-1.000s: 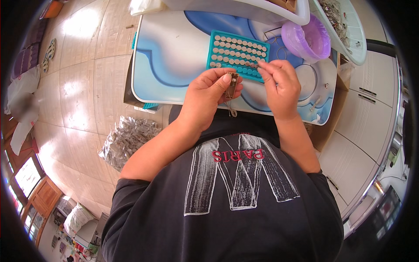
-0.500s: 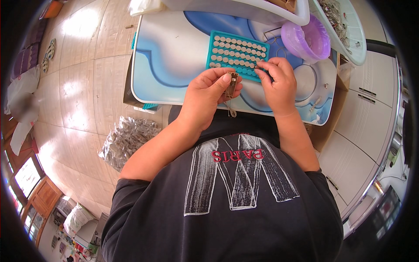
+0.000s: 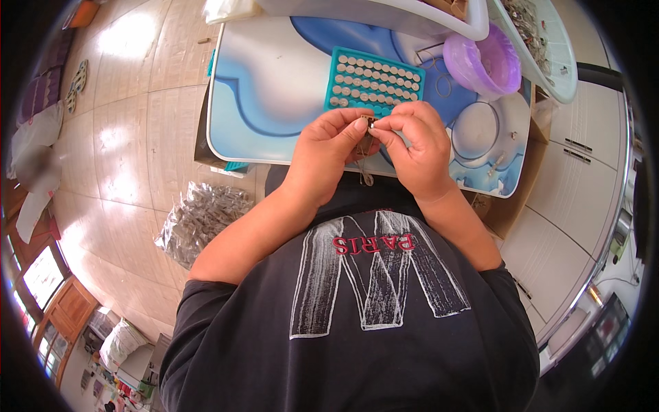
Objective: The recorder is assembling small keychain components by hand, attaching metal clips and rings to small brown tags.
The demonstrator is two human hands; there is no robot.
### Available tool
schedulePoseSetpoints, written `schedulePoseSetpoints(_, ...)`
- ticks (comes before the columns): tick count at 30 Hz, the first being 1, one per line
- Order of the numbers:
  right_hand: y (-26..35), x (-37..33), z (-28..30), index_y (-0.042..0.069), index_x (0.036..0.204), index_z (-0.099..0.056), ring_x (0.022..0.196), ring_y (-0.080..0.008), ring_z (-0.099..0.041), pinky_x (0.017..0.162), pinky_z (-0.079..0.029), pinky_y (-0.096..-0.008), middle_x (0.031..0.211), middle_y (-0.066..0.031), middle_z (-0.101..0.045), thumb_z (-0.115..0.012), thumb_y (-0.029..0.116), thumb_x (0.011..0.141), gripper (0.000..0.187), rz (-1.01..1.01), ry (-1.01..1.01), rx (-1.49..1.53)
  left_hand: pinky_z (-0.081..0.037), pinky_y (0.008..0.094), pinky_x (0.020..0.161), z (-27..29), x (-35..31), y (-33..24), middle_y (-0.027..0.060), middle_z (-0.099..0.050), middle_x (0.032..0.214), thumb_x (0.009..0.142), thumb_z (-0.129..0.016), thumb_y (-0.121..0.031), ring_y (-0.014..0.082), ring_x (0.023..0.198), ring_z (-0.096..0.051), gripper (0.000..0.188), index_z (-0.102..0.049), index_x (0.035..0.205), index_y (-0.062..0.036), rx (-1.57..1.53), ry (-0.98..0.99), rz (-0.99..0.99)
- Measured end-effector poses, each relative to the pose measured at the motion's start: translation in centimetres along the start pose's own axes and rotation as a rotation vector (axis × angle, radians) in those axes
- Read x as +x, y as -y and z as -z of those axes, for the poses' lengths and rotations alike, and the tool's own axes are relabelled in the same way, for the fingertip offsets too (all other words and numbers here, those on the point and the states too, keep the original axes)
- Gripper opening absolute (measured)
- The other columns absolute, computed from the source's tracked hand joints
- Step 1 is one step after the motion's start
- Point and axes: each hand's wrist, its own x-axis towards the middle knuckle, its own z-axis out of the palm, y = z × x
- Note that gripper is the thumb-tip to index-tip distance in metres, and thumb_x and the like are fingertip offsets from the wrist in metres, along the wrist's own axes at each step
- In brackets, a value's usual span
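In my left hand [image 3: 319,151] is a small dark brown rectangular case [image 3: 366,141], pinched between thumb and fingers. Thin wires [image 3: 366,177] dangle below it over the table's near edge. My right hand [image 3: 420,150] is closed in a pinch at the case's upper end, and a tiny bright edge of a button cell [image 3: 371,126] shows at its fingertips. Just beyond both hands lies a teal tray [image 3: 331,77] with rows of round silver button cells [image 3: 374,74]. My hands hide the tray's near edge and most of the case.
The blue-and-white table [image 3: 261,75] bears a purple bowl [image 3: 508,82] at the right. A white bin [image 3: 384,24] and a pale green basket [image 3: 566,75] stand at the far side. On the floor at left sits a clear bag of small parts [image 3: 202,223].
My right hand has left the tray's near right side and come left and nearer, with a button cell, to the case. My left hand stays almost in place.
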Motion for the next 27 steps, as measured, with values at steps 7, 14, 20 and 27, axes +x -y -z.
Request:
schedulePoseSetpoints(7,-1.1,-0.2,0.4,0.004,0.077,-0.064,0.070,-0.0250,-0.056,0.060,-0.045,-0.0339,0.078,-0.0080,-0.058,-0.071,0.003,0.066,0.013,0.000,0.001,0.033,-0.052,0.0300,0.079,0.1,0.0,-0.1,0.0104,-0.062,0.098,0.094,-0.048,-0.015,0.0174,0.086,-0.062,0.025,-0.054,0.111,0.0027,-0.010,0.007,0.016)
schedulePoseSetpoints(14,-3.8,0.0,0.4,0.007,0.077,-0.066,0.070,-0.0236,-0.054,0.060,-0.044,-0.0341,0.077,-0.0052,-0.056,-0.071,0.002,0.066,0.014,0.002,-0.073,-0.288,-0.052,0.0318,0.080,0.1,0.1,-0.2,0.0125,-0.062,0.100,0.094,-0.048,-0.016,0.0195,0.087,-0.063,0.026,-0.052,0.113,0.0024,0.009,-0.021,0.024)
schedulePoseSetpoints(20,-1.8,0.2,0.6,0.006,0.074,-0.063,0.071,-0.0243,-0.054,0.061,-0.043,-0.0346,0.077,-0.0054,-0.056,-0.073,0.004,0.064,0.014,0.000,-0.075,-0.161,-0.052,0.0321,0.080,0.1,0.0,-0.2,0.0123,-0.062,0.099,0.094,-0.048,-0.016,0.0196,0.087,-0.063,0.027,-0.052,0.113,0.0024,-0.002,-0.013,0.018)
schedulePoseSetpoints(27,0.0,0.6,0.0,0.005,0.073,-0.059,0.070,-0.0254,-0.054,0.062,-0.043,-0.0349,0.077,-0.0063,-0.056,-0.072,0.004,0.064,0.016,0.040,-0.029,-0.037,-0.052,0.0311,0.079,0.1,0.0,-0.2,0.0099,-0.062,0.097,0.095,-0.047,-0.015,0.0170,0.085,-0.063,0.026,-0.052,0.112,0.0033,-0.018,0.010,0.011)
